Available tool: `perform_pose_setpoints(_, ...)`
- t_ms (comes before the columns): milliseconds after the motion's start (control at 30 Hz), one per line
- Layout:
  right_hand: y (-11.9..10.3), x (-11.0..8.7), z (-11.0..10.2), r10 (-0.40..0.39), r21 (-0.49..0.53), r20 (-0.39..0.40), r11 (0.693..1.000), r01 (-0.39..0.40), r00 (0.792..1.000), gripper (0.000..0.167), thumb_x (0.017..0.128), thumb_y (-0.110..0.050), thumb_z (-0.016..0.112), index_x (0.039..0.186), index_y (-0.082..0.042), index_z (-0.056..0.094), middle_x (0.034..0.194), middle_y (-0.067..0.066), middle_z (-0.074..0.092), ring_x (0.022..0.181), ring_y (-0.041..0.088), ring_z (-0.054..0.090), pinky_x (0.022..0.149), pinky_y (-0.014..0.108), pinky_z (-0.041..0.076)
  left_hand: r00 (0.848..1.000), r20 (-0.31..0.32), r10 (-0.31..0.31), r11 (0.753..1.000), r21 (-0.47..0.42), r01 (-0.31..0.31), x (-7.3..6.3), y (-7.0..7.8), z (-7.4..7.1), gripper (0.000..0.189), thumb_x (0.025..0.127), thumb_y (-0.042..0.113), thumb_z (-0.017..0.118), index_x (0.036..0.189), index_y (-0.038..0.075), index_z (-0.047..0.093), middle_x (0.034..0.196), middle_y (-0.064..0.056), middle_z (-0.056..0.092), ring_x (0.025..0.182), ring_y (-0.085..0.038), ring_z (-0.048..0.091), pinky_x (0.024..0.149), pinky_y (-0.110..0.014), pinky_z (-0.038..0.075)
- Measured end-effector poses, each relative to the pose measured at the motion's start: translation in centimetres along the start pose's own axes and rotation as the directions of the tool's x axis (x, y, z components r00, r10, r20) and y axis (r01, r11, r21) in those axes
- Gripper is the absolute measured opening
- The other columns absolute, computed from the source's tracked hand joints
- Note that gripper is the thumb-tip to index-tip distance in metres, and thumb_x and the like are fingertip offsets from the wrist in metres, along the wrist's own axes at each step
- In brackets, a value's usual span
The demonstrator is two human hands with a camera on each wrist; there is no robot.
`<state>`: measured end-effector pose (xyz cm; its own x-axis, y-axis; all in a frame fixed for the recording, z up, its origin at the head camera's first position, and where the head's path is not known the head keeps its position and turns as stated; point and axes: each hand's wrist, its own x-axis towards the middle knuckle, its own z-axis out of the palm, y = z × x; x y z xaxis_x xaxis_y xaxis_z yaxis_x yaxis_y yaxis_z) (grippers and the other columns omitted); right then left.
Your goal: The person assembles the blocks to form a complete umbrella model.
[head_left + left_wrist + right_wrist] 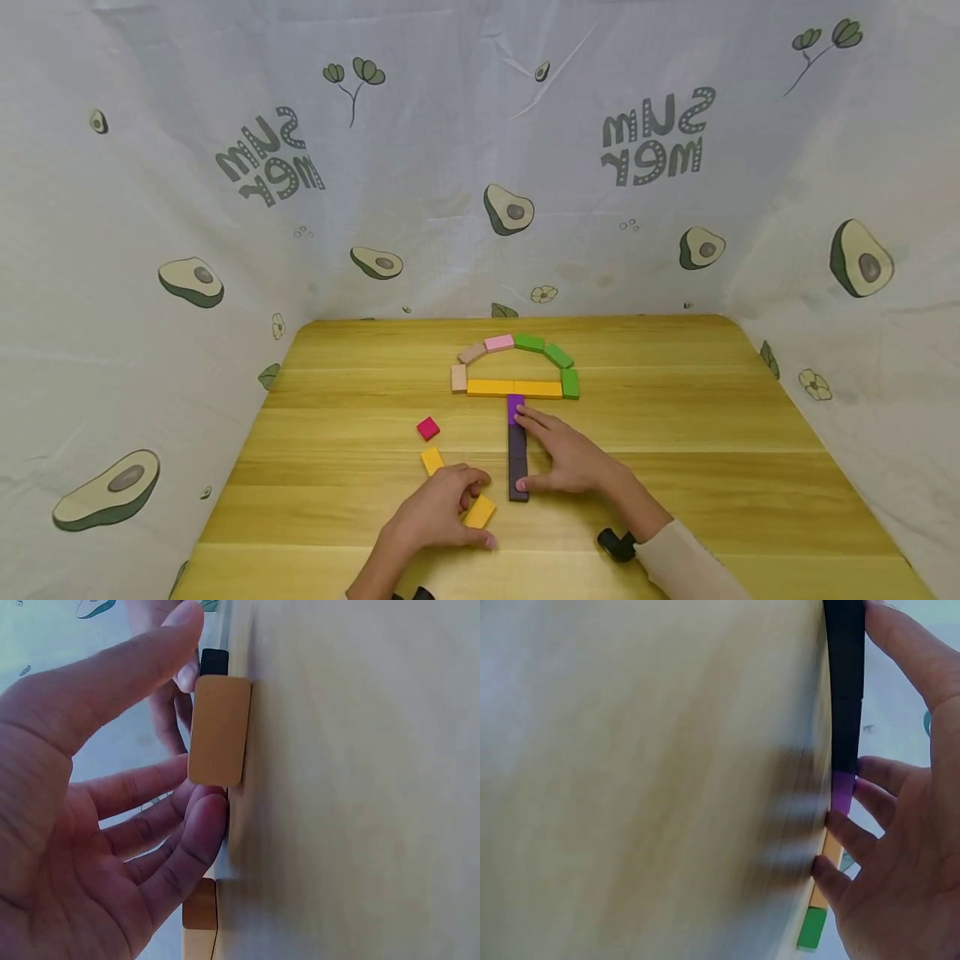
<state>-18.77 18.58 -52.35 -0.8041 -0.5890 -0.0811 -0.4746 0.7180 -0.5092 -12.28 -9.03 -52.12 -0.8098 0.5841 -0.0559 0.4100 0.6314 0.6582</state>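
Observation:
My left hand [438, 507] is spread around a yellow block [481, 512] on the table. In the left wrist view the block [220, 729] lies between thumb and fingers; the thumb is apart from it, and whether a fingertip touches it is unclear. Another yellow block [432, 460] sits just beyond that hand, partly covered. My right hand [573, 460] reaches along a straight column of a purple block [513, 401] and dark blocks [517, 443]. Its fingertips rest by the purple end, and the thumb touches the near dark block. The column meets a yellow bar [491, 387].
Beige, pink and green blocks [529, 342] form an arch over the yellow bar. A red block [428, 428] lies left of the column. Patterned cloth [450, 167] walls surround the wooden table [352, 392] at the back and sides.

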Motion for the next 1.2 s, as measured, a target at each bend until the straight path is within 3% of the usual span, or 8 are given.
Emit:
perform_pose_setpoints(267, 0.1, 0.0, 0.1, 0.030, 0.029, 0.006, 0.999, -0.030, 1.000, 0.108, 0.079, -0.068, 0.076, 0.164, -0.020, 0.030, 0.171, 0.004, 0.025, 0.156, 0.034, 0.030, 0.121, 0.060, 0.034, 0.994, -0.015, -0.112, 0.987, -0.115, 0.109, -0.2, 0.1, 0.3, 0.051, 0.074, 0.035, 0.095, 0.112, 0.010, 0.072, 0.090, 0.012, 0.063, 0.074, 0.002, 0.056, 0.068, -0.016, 0.051)
perform_pose_setpoints(367, 0.2, 0.1, 0.1, 0.034, 0.034, 0.005, 0.999, -0.034, 0.999, 0.108, 0.079, -0.069, 0.076, 0.164, -0.021, 0.030, 0.171, 0.003, 0.025, 0.156, 0.034, 0.030, 0.121, 0.061, 0.034, 0.992, -0.010, -0.129, 0.986, -0.111, 0.127, 0.0, 0.2, 0.1, 0.047, 0.074, 0.033, 0.095, 0.109, 0.011, 0.073, 0.088, 0.012, 0.063, 0.074, 0.001, 0.057, 0.068, -0.016, 0.052)
perform_pose_setpoints(633, 0.4, 0.0, 0.2, 0.028, 0.048, 0.003, 0.998, -0.029, 1.000, 0.108, 0.078, -0.070, 0.075, 0.164, -0.022, 0.030, 0.172, 0.003, 0.025, 0.156, 0.034, 0.029, 0.121, 0.061, 0.034, 0.990, -0.015, -0.140, 0.985, -0.105, 0.138, 0.4, 0.4, 0.1, 0.037, 0.076, 0.027, 0.093, 0.103, 0.011, 0.074, 0.084, 0.012, 0.065, 0.075, 0.000, 0.058, 0.070, -0.017, 0.052)
perform_pose_setpoints(1200, 0.2, -0.1, 0.2, 0.021, 0.072, -0.004, 0.997, -0.021, 1.000, 0.106, 0.080, -0.064, 0.078, 0.164, -0.021, 0.031, 0.171, 0.002, 0.026, 0.156, 0.034, 0.029, 0.121, 0.062, 0.033, 0.994, -0.011, -0.106, 0.989, -0.101, 0.104, 1.8, 1.7, 1.0, 0.033, 0.074, 0.026, 0.093, 0.097, 0.012, 0.076, 0.078, 0.013, 0.065, 0.072, 0.003, 0.058, 0.068, -0.014, 0.051)
